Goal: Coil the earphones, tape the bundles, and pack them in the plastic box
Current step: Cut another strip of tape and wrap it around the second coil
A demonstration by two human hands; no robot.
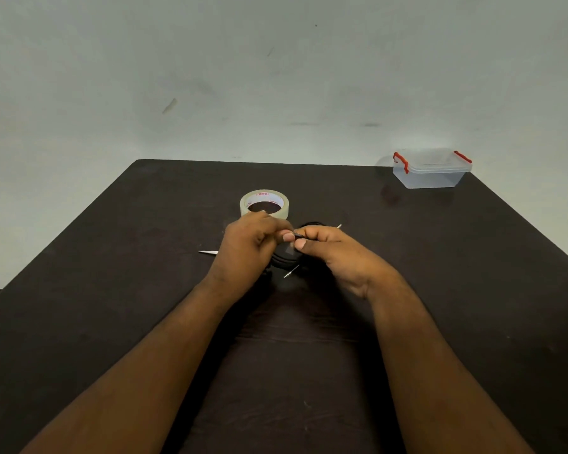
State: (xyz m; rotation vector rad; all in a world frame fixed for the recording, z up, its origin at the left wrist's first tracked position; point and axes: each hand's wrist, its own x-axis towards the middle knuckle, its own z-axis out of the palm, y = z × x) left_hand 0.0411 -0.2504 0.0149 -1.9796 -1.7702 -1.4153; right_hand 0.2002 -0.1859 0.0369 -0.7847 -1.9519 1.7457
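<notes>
**Taping of a coiled earphone bundle under way**

Head view: a coil of black earphone cable is held just above the dark table between both hands. The left hand is curled, its thumb and forefinger pinched on the cable at the top of the coil; the right hand is likewise curled and pinches the same spot from the other side. A pale patch on the coil appears to be a piece of clear tape, though this cannot be told for certain. A jack plug hangs out below the coil.

The taping step is judged to be in hand; next, the tape would need pressing flat around the strands.

The tape roll lies just behind the left hand. The plastic box, lid on and red clips at its ends, stands well apart at the far right corner and would have to be opened first. A thin pointed tool, partly hidden, lies beside the left hand.
</notes>
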